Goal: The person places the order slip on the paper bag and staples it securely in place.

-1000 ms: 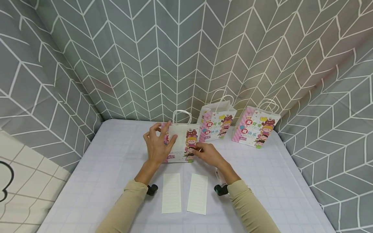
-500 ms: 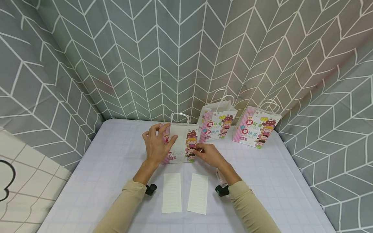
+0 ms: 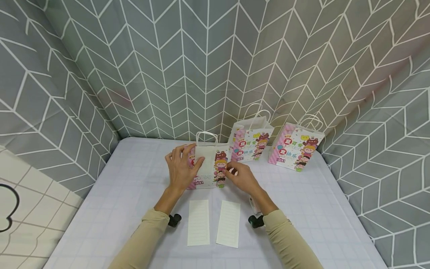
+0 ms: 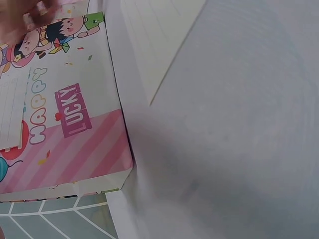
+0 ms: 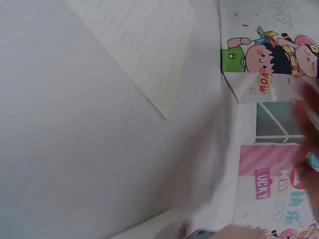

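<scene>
A white and pink cartoon paper bag [image 3: 220, 158] with cord handles stands upright between my hands. Flat against its front is a lined paper slip [image 3: 205, 160], also on the bag in the left wrist view. My left hand [image 3: 181, 164] grips the bag's left side, its thumb over the slip and its fingers at the side and top edge. At the right edge, my right hand [image 3: 243, 178] pinches the bag with bent fingers and thumb. Both wrist views catch the right hand [image 4: 20, 22] only as a blur beside the printed children.
Two similar paper bags [image 3: 250, 144] [image 3: 295, 147] stand at the back right. Two more lined slips [image 3: 198, 223] [image 3: 228, 223] lie in front of the held bag. A small white and pink item [image 3: 254, 205] is partly hidden by the right forearm. A patterned curtain [image 3: 206, 67] hangs behind.
The bag has tilted or shifted slightly toward me, its handles now lower. My left index finger has come down at the top edge. My right fingers have shifted slightly along the right edge.
</scene>
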The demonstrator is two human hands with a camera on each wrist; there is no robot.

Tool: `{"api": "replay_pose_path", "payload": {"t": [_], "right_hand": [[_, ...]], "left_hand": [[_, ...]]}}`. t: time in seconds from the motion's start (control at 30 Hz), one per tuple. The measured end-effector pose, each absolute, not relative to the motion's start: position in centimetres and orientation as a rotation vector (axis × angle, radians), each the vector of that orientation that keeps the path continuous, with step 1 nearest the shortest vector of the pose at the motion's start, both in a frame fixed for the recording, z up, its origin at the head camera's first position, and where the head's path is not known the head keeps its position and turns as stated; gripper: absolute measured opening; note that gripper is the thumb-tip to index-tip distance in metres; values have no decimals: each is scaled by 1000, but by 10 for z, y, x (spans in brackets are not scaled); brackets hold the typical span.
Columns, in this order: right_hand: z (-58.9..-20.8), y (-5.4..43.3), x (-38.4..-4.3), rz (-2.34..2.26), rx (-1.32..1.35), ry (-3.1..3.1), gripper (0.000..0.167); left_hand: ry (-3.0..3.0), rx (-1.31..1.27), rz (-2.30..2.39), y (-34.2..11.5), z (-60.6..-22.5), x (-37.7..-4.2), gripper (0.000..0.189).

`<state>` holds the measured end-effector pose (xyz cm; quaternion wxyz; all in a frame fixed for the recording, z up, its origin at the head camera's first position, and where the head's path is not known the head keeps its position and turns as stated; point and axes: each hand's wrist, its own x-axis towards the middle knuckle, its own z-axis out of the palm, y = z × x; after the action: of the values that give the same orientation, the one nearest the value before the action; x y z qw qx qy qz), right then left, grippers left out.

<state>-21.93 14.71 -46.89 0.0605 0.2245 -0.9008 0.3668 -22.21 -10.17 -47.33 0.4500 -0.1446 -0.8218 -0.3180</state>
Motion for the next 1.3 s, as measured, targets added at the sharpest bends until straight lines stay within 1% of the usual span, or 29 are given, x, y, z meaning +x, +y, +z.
{"api": "replay_pose_path", "payload": {"t": [0.13, 0.23, 0.33, 0.47, 0.53, 0.7, 0.9, 1.17, 1.23, 1.3], "right_hand": [[-458, 142, -221, 1170, 616, -2342, 17], [-444, 135, -224, 1145, 656, -2079, 18], [-431, 127, -227, 1087, 714, -1950, 20], [-421, 119, -231, 1012, 746, -2022, 27], [-420, 117, -232, 985, 739, -2077, 28], [-421, 115, -231, 982, 715, -2100, 20], [-417, 116, -232, 973, 749, -2083, 12], [-414, 117, -229, 933, 770, -2070, 12], [-413, 116, -228, 934, 774, -2069, 12], [-413, 116, -227, 938, 775, -2073, 12]], "left_hand": [[-2034, -371, -784, -101, -473, -222, 60], [-2036, -374, -788, -100, -473, -222, 59], [-2043, -377, -783, -98, -473, -221, 58], [-2048, -389, -764, -96, -473, -221, 58], [-2044, -397, -754, -94, -473, -221, 58], [-2032, -411, -729, -91, -473, -219, 58], [-2006, -419, -704, -90, -470, -218, 56], [-1993, -415, -809, -85, -453, -217, 66], [-1996, -412, -849, -83, -446, -217, 63], [-2002, -421, -886, -83, -440, -216, 56]]}}
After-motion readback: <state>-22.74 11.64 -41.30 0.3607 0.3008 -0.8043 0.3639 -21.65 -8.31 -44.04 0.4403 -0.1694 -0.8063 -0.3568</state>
